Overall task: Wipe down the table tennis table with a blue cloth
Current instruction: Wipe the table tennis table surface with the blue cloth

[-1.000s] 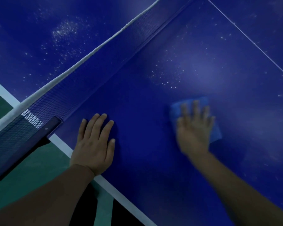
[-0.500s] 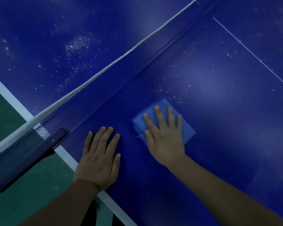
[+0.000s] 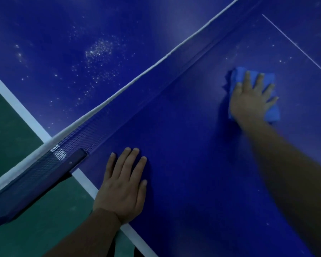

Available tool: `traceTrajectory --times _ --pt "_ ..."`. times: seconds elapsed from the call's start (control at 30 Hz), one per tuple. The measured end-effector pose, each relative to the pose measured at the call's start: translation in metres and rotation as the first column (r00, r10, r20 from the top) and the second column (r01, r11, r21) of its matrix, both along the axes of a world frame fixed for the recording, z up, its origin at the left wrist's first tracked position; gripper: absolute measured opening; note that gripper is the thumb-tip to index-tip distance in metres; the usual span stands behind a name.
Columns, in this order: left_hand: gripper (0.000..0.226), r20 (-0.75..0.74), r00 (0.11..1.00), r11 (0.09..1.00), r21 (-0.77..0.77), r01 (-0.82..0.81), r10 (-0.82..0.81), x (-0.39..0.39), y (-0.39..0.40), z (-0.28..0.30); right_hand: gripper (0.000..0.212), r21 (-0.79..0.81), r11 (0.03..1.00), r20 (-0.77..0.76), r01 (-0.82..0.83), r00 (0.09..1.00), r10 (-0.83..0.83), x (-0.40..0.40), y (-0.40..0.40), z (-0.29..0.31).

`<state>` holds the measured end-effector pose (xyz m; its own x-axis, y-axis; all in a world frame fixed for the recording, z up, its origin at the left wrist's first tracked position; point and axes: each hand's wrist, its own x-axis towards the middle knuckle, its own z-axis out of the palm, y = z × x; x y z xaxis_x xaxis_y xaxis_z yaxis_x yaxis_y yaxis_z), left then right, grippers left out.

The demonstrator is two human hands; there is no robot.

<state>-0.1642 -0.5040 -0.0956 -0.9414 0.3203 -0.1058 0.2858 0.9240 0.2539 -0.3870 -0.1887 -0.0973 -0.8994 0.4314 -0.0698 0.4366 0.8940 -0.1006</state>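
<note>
The dark blue table tennis table (image 3: 189, 164) fills most of the view. A folded blue cloth (image 3: 272, 112) lies flat on the near half, at the right, a short way from the net. My right hand (image 3: 250, 101) presses down on the cloth with straight, spread fingers and covers most of it. Flat on the table near its white side edge rests my left hand (image 3: 124, 186), fingers straight, holding nothing.
The net (image 3: 119, 101) with its white top band runs diagonally from lower left to upper right, clamped by a dark post (image 3: 44, 175) at the table's side. White specks of dust (image 3: 98, 52) dot the far half. A thin white centre line (image 3: 295, 45) crosses the near half. Green floor (image 3: 11, 130) lies at left.
My right hand has slid the cloth away from my left hand, to the right and toward the net, over the speckled patch. My left hand has stayed pressed in place.
</note>
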Motion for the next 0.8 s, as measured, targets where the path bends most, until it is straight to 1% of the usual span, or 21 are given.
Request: traceTrajectory --times 0.03,0.07,0.1,0.13,0.17,0.2,0.23,0.3,0.33,0.37,0.4,0.43,0.47,0.5,0.57,0.63,0.67,0.7,0.73,0.77,0.8 --pt "0.057 0.044 0.999 1.000 0.022 -0.007 0.006 0.001 0.001 0.002 0.056 0.040 0.999 0.003 -0.030 1.000 0.029 0.011 -0.013 0.004" --pt "0.057 0.056 0.998 1.000 0.018 -0.019 0.018 0.002 0.001 0.001 0.055 0.058 0.985 -0.003 -0.162 0.987 0.163 0.030 -0.033 0.004" --pt "0.057 0.058 0.998 1.000 0.028 -0.009 0.008 0.000 0.002 0.002 0.055 0.077 0.922 -0.008 -0.379 0.924 0.381 0.052 -0.060 0.003" --pt "0.057 0.019 1.000 1.000 0.011 -0.013 0.013 0.001 0.002 -0.001 0.054 0.031 0.823 0.004 -0.568 0.823 0.568 0.072 -0.077 -0.001" --pt "0.057 0.020 1.000 1.000 0.016 -0.013 0.013 0.001 0.002 -0.001 0.055 -0.005 0.739 0.043 -0.674 0.738 0.674 0.084 -0.080 -0.006" --pt "0.057 0.010 1.000 1.000 0.015 -0.014 0.014 0.002 0.002 -0.002 0.055 0.023 0.721 0.073 -0.692 0.721 0.689 0.085 -0.066 -0.005" --pt "0.057 0.008 1.000 1.000 0.024 -0.017 0.016 0.002 0.003 -0.002 0.057 0.059 0.786 0.076 -0.616 0.788 0.612 0.077 -0.041 -0.004" --pt "0.057 -0.005 1.000 1.000 0.017 -0.018 0.018 0.001 0.003 -0.002 0.057 0.112 0.967 0.034 -0.228 0.974 0.225 0.057 0.024 -0.001" --pt "0.057 0.005 1.000 1.000 0.018 -0.012 0.012 0.001 0.003 -0.002 0.055 0.089 0.996 0.037 -0.001 0.999 -0.003 0.051 0.052 0.003" --pt "0.057 0.000 1.000 1.000 0.018 -0.009 0.009 0.000 0.003 -0.003 0.054 0.029 0.980 0.035 0.199 0.979 -0.200 0.049 0.071 0.006" --pt "0.057 -0.015 1.000 1.000 0.008 -0.009 0.009 0.000 0.003 -0.004 0.054 -0.016 0.944 0.039 0.331 0.943 -0.330 0.051 0.075 0.008" --pt "0.057 -0.019 1.000 1.000 0.002 -0.006 0.006 0.001 0.003 -0.004 0.054 -0.014 0.927 0.028 0.375 0.927 -0.374 0.055 0.068 0.008" --pt "0.057 -0.020 1.000 1.000 -0.015 -0.003 0.002 0.001 0.004 -0.004 0.053 -0.007 0.940 0.014 0.340 0.940 -0.340 0.061 0.050 0.007" --pt "0.057 -0.019 1.000 1.000 -0.019 -0.004 0.004 0.000 0.004 -0.004 0.053 0.005 0.975 -0.006 0.223 0.975 -0.223 0.068 0.026 0.004" --pt "0.057 -0.008 1.000 1.000 -0.023 -0.015 0.015 0.000 0.004 -0.003 0.054 0.050 0.987 -0.010 -0.151 0.988 0.151 0.096 -0.031 -0.002" --pt "0.057 0.005 1.000 0.999 -0.026 -0.022 0.022 0.001 0.005 -0.004 0.055 0.032 0.855 0.050 -0.517 0.855 0.515 0.130 -0.056 -0.007" --pt "0.057 0.009 1.000 0.999 -0.027 -0.021 0.022 0.001 0.005 -0.004 0.056 0.018 0.820 0.064 -0.573 0.819 0.570 0.136 -0.044 -0.008" --pt "0.057 0.005 1.000 0.999 -0.024 -0.024 0.024 0.002 0.005 -0.004 0.056 0.021 0.843 0.058 -0.537 0.843 0.535 0.133 -0.023 -0.006" --pt "0.057 0.000 1.000 0.999 -0.020 -0.026 0.026 0.001 0.004 -0.004 0.058 0.056 0.906 0.047 -0.420 0.908 0.417 0.127 0.004 -0.005" --pt "0.057 -0.005 1.000 0.999 -0.015 -0.028 0.028 0.001 0.004 -0.004 0.058 0.091 0.965 0.037 -0.244 0.970 0.242 0.121 0.035 -0.004" --pt "0.057 -0.003 1.000 1.000 -0.011 -0.029 0.029 0.001 0.005 -0.003 0.058 0.082 0.996 0.049 -0.032 0.998 0.028 0.116 0.066 0.000"
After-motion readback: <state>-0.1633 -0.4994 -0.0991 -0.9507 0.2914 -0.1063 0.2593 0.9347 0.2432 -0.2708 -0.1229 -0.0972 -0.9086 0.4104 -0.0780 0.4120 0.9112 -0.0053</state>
